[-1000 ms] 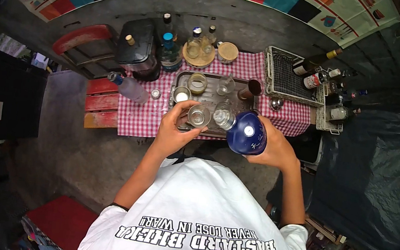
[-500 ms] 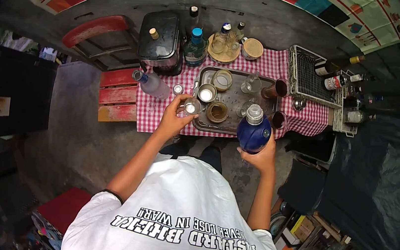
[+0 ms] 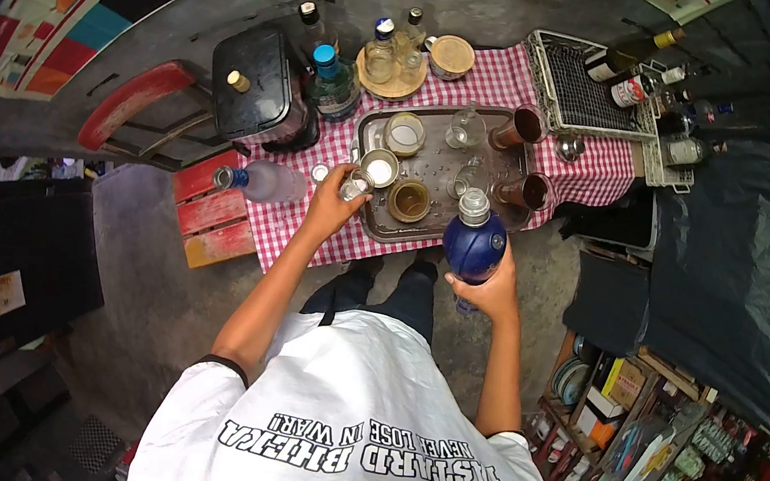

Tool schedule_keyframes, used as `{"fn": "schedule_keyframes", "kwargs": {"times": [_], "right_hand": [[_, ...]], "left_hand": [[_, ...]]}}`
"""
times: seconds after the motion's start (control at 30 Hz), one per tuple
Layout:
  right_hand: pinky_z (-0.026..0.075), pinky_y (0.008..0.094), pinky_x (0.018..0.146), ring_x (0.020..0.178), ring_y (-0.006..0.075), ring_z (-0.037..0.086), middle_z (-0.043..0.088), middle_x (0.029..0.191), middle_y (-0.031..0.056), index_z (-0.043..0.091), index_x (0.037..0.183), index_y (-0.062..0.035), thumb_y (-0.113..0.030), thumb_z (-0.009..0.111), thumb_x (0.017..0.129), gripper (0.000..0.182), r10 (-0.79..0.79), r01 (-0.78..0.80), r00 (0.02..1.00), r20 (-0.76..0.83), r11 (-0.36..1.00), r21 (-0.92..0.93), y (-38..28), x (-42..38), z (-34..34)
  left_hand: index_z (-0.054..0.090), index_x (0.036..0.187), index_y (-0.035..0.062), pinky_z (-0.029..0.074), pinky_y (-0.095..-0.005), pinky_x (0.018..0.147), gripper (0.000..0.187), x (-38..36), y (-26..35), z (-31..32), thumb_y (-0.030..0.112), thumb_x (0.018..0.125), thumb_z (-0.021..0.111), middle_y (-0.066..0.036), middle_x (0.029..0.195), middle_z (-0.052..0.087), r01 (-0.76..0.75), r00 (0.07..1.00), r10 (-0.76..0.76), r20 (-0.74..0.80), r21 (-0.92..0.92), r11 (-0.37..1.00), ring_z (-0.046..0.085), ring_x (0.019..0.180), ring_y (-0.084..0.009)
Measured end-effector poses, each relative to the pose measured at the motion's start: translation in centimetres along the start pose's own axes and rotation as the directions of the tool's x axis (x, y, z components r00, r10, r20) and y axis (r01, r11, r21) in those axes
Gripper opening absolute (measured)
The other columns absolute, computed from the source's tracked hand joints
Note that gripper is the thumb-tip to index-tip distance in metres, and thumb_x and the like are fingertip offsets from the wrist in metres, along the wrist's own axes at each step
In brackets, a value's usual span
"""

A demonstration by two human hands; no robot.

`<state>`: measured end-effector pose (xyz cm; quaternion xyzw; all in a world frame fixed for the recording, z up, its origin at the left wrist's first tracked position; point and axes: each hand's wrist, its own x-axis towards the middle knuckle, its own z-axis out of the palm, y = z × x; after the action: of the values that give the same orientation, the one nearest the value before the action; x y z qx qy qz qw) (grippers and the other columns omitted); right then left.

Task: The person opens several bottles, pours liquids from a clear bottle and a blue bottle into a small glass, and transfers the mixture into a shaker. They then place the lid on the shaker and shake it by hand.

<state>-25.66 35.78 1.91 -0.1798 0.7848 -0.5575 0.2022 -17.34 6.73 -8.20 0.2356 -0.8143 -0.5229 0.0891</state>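
Observation:
My left hand has its fingers closed around a small clear glass, at the left edge of the tray. Right beside that glass on the tray stands a round cup with a pale inside. A dark blue bottle with a clear neck is gripped around its lower body by my right hand, in front of the tray's near edge. The brown metal tray also carries a jar with brown contents, another pale-looking jar, clear glasses and dark brown tumblers.
A frosted bottle stands left on the checked tablecloth. Behind are a black-lidded bin, a blue-capped bottle and a wooden board with bottles. A wire rack stands at right, a red chair at left.
The camera view has turned, shifting the table in the frame. My left hand has brought the small glass closer to the pale-inside cup. My right hand still holds the blue bottle.

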Motion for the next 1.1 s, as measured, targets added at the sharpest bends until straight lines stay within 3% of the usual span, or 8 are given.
{"fn": "schedule_keyframes", "kwargs": {"times": [0.13, 0.47, 0.57, 0.83, 1.1], "right_hand": [[0.05, 0.0379, 0.092, 0.104, 0.0242, 0.064, 0.063, 0.115, 0.015, 0.047, 0.132, -0.0024, -0.019, 0.09, 0.053, 0.091, 0.034, -0.034, 0.999, 0.006, 0.999, -0.019, 0.5, -0.3, 0.0], [0.05, 0.0381, 0.093, 0.106, 0.0253, 0.064, 0.063, 0.116, 0.0149, 0.045, 0.134, -0.003, -0.019, 0.09, 0.054, 0.093, 0.082, -0.082, 0.997, 0.006, 0.996, -0.037, 0.7, -0.3, -0.4], [0.048, 0.0358, 0.094, 0.106, 0.0214, 0.062, 0.061, 0.116, 0.0119, 0.046, 0.132, -0.0021, -0.017, 0.088, 0.053, 0.091, 0.081, -0.081, 0.997, -0.01, 0.996, -0.021, 1.2, -0.3, -0.5], [0.049, 0.036, 0.093, 0.105, 0.0218, 0.062, 0.062, 0.114, 0.0124, 0.046, 0.13, -0.0022, -0.017, 0.088, 0.054, 0.087, 0.088, -0.089, 0.996, -0.021, 0.996, -0.024, 2.0, -0.3, -0.9], [0.049, 0.0367, 0.092, 0.104, 0.0231, 0.062, 0.062, 0.113, 0.0126, 0.048, 0.128, -0.0022, -0.018, 0.088, 0.054, 0.085, 0.071, -0.072, 0.997, -0.03, 0.997, -0.021, 2.4, -0.2, -0.7]], "left_hand": [[0.056, 0.12, 0.0013, 0.049, -0.0411, 0.091, 0.054, 1.3, 1.3, -0.2, 0.016, 0.074, 0.08, -0.019, 0.115, 0.064, -0.01, 0.998, 0.001, 0.055, 0.158, 0.987, 0.061, 0.108, -0.0348], [0.057, 0.123, 0.0002, 0.047, -0.0405, 0.094, 0.058, 3.5, -0.6, 0.2, 0.02, 0.073, 0.08, -0.02, 0.119, 0.062, -0.093, 0.993, 0.073, 0.09, 0.244, 0.965, 0.06, 0.11, -0.0346], [0.058, 0.122, -0.0009, 0.047, -0.0399, 0.094, 0.058, 3.6, -0.3, 0.2, 0.02, 0.073, 0.08, -0.02, 0.118, 0.062, -0.09, 0.992, 0.062, 0.11, 0.268, 0.959, 0.059, 0.11, -0.035], [0.061, 0.122, -0.0022, 0.047, -0.0418, 0.092, 0.058, 4.0, 0.0, 0.6, 0.02, 0.072, 0.079, -0.021, 0.106, 0.061, -0.072, 0.987, 0.021, 0.162, 0.318, 0.945, 0.059, 0.103, -0.038], [0.061, 0.125, 0.0009, 0.045, -0.0434, 0.093, 0.058, 4.7, 0.7, 1.3, 0.018, 0.072, 0.078, -0.023, 0.108, 0.058, -0.079, 0.982, -0.001, 0.187, 0.42, 0.904, 0.055, 0.108, -0.0394]]}}
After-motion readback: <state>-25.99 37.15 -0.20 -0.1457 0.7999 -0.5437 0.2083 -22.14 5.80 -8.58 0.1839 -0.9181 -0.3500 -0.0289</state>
